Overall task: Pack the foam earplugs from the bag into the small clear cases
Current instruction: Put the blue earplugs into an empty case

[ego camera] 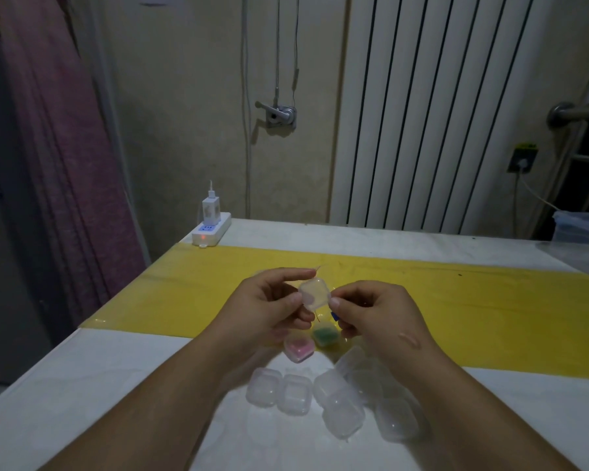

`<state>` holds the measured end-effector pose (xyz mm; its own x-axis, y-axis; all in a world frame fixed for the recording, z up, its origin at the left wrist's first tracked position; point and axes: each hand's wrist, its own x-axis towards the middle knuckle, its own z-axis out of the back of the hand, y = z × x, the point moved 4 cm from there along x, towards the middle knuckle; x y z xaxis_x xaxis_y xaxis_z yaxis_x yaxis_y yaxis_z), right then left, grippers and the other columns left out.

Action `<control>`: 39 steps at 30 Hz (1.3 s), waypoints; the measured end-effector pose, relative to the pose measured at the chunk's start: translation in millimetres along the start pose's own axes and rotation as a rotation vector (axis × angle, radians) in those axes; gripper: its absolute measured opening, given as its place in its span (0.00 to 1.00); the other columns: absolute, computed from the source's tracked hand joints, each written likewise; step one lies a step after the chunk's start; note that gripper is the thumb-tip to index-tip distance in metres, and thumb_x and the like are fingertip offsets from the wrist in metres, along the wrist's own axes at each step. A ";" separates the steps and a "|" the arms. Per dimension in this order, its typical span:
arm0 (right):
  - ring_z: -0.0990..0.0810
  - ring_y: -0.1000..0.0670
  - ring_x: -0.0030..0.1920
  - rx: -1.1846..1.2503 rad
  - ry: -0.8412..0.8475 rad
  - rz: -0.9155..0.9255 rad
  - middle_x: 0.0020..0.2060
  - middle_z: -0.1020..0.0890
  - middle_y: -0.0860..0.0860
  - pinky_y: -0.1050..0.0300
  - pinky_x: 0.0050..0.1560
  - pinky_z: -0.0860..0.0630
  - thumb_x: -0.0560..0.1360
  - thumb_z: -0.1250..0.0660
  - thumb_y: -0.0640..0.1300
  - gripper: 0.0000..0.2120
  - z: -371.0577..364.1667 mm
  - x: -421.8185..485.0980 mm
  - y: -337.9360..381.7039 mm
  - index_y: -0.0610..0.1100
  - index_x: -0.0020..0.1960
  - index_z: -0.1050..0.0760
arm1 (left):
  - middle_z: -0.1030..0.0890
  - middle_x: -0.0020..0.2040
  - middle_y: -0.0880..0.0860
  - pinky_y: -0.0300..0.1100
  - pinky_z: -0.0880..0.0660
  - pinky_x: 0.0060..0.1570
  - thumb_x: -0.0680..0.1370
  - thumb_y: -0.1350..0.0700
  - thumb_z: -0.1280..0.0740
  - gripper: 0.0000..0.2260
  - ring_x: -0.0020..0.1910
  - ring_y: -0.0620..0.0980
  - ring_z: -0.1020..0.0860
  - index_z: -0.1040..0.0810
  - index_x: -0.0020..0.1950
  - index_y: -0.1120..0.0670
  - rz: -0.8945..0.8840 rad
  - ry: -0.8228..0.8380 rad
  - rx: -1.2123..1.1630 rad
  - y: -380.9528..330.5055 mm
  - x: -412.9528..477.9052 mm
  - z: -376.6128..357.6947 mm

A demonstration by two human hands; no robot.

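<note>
We see a white table (82, 402) filling the lower view, with a mauve curtain (65, 147) beyond its left edge and a white radiator (422, 113) behind its far edge. A yellow sheet (490, 317) runs across the table's middle from left to right.

Above the sheet's near edge, the left hand (269, 307) and right hand (378, 314) meet on one clear case (315, 294), raised off the table. The left pinches its left side between thumb and forefinger. The right has its thumb tip against the case's right edge, with its fingers curled below.

A cluster of empty cases (337, 399) lies on the white cover toward the near edge, between the forearms. A power strip (211, 231) sits at the far left corner with a charger (211, 209) plugged into it.

Under the hands, a pink-filled case (298, 348) and a green-filled case (324, 336) rest side by side at the sheet's near edge. We cannot tell what the small blue piece (334, 316) below the right thumb is.
</note>
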<state>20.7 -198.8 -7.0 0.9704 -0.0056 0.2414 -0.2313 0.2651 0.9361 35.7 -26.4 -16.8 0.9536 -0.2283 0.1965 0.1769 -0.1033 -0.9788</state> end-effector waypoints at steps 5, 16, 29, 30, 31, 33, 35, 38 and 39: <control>0.23 0.52 0.30 0.002 -0.039 0.016 0.28 0.19 0.49 0.48 0.37 0.22 0.74 0.29 0.38 0.06 0.9 -0.3 1.0 0.45 0.39 0.17 | 0.19 0.42 0.61 0.47 0.22 0.43 0.78 0.73 0.40 0.20 0.38 0.52 0.18 0.20 0.59 0.52 0.009 0.054 0.011 0.6 -0.8 -1.4; 0.24 0.50 0.30 0.085 -0.040 -0.037 0.30 0.19 0.47 0.52 0.35 0.24 0.75 0.30 0.38 0.06 -1.7 0.8 -4.4 0.43 0.40 0.17 | 0.16 0.42 0.51 0.56 0.27 0.43 0.68 0.66 0.24 0.15 0.38 0.48 0.18 0.22 0.51 0.57 -0.015 -0.020 0.147 -6.4 -2.2 -3.5; 0.24 0.55 0.29 -0.014 0.019 -0.024 0.29 0.19 0.51 0.58 0.33 0.24 0.75 0.30 0.40 0.07 -5.9 1.3 -5.5 0.47 0.40 0.16 | 0.16 0.38 0.48 0.51 0.26 0.40 0.71 0.69 0.27 0.12 0.35 0.44 0.22 0.21 0.51 0.58 -0.091 -0.106 0.146 -9.5 -1.3 0.9; 0.23 0.55 0.30 -0.015 0.028 -0.020 0.30 0.18 0.50 0.57 0.34 0.24 0.75 0.29 0.41 0.06 -7.2 0.9 -5.1 0.47 0.41 0.16 | 0.16 0.37 0.47 0.49 0.26 0.39 0.71 0.69 0.27 0.12 0.35 0.43 0.22 0.22 0.51 0.59 -0.095 -0.111 0.145 -9.6 -1.3 1.1; 0.23 0.54 0.30 -0.014 0.037 -0.016 0.30 0.18 0.49 0.55 0.35 0.24 0.74 0.29 0.42 0.06 -8.6 0.3 -4.6 0.47 0.41 0.15 | 0.16 0.37 0.47 0.48 0.26 0.38 0.71 0.69 0.27 0.11 0.35 0.42 0.21 0.22 0.50 0.59 -0.098 -0.114 0.151 -9.1 -1.0 1.3; 0.24 0.54 0.30 -0.012 0.048 -0.008 0.30 0.18 0.48 0.53 0.36 0.25 0.74 0.29 0.44 0.05 -10.7 -0.9 -3.1 0.47 0.41 0.15 | 0.16 0.38 0.49 0.47 0.24 0.38 0.71 0.68 0.26 0.11 0.37 0.44 0.20 0.21 0.49 0.58 -0.111 -0.117 0.181 -8.3 -0.6 1.0; 0.24 0.54 0.30 -0.008 0.040 -0.002 0.31 0.18 0.46 0.52 0.37 0.26 0.74 0.29 0.45 0.06 -10.8 -1.5 -2.0 0.48 0.40 0.15 | 0.16 0.41 0.51 0.46 0.22 0.42 0.70 0.67 0.25 0.10 0.41 0.46 0.18 0.20 0.48 0.57 -0.138 -0.119 0.214 -7.2 0.2 0.4; 0.24 0.53 0.31 0.014 0.017 -0.011 0.33 0.17 0.42 0.51 0.37 0.25 0.74 0.28 0.45 0.06 -9.9 -1.7 -2.5 0.49 0.40 0.14 | 0.15 0.44 0.56 0.40 0.21 0.45 0.69 0.67 0.24 0.10 0.45 0.49 0.17 0.19 0.48 0.59 -0.177 -0.119 0.234 -5.9 1.4 -1.4; 0.24 0.53 0.31 0.017 0.014 -0.016 0.32 0.17 0.43 0.51 0.37 0.25 0.74 0.28 0.45 0.06 -9.9 -1.7 -2.7 0.49 0.40 0.14 | 0.15 0.44 0.56 0.39 0.21 0.45 0.69 0.68 0.25 0.10 0.45 0.49 0.17 0.19 0.48 0.60 -0.185 -0.119 0.241 -5.6 1.5 -1.7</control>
<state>20.4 -189.9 -12.5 0.9748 0.0042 0.2232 -0.2173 0.2482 0.9440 35.8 -27.9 -10.9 0.9191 -0.1104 0.3782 0.3890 0.1032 -0.9154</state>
